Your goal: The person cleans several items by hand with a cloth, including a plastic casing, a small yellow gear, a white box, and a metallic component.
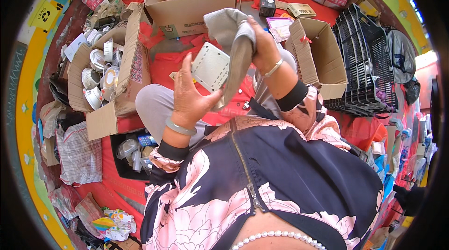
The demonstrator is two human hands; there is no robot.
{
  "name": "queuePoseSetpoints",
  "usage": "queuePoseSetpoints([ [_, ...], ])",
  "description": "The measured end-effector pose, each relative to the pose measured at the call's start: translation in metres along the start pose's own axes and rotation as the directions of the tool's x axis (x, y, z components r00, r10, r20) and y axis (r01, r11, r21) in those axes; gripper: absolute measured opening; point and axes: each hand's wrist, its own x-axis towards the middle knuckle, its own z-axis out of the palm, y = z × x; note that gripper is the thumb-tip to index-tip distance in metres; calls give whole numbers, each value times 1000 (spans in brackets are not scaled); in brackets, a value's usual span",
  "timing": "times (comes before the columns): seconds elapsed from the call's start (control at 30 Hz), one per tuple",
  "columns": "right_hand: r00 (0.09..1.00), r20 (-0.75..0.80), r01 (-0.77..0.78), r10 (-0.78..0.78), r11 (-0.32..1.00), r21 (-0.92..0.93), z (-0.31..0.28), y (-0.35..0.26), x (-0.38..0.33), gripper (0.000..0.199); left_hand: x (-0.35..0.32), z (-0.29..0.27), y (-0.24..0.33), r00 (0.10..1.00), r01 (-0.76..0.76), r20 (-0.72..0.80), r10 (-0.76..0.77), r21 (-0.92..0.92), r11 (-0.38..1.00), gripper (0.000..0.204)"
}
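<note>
A flat white rectangular panel [208,67] with rounded corners and rows of small slots is held up in front of me. My left hand [192,93] grips it by its lower left side, fingers along one edge and thumb near the bottom corner. Bunched in my right hand [265,49] is a grey cloth [229,25], which hangs down over the panel's right side. The cloth hides that edge, so I cannot see whether the right fingers also touch the panel.
A cardboard box [117,105] of round white fittings stands at left, with an open carton [187,9] beyond. Another carton [322,53] and a black plastic crate [360,63] are at right. A black bin [122,168] sits near my left knee. Red sheeting [159,63] covers the floor.
</note>
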Motion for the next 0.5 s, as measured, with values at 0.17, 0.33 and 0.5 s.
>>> queuePoseSetpoints([
  [0.17, 902, 406, 348, -143, 799, -491, 2, 19, -13, 53, 6, -1, 0, 985, -171, -8, 175, 183, 968, 100],
  [0.33, 864, 444, 499, -236, 510, -701, 3, 47, -16, 48, 10, 0, 9, 960, -278, 27, 277, 157, 948, 97],
  [0.5, 922, 332, 329, -197, 852, -408, -5, 49, -8, 27, 8, 9, 4, 999, -38, -14, 35, -377, 926, 117],
])
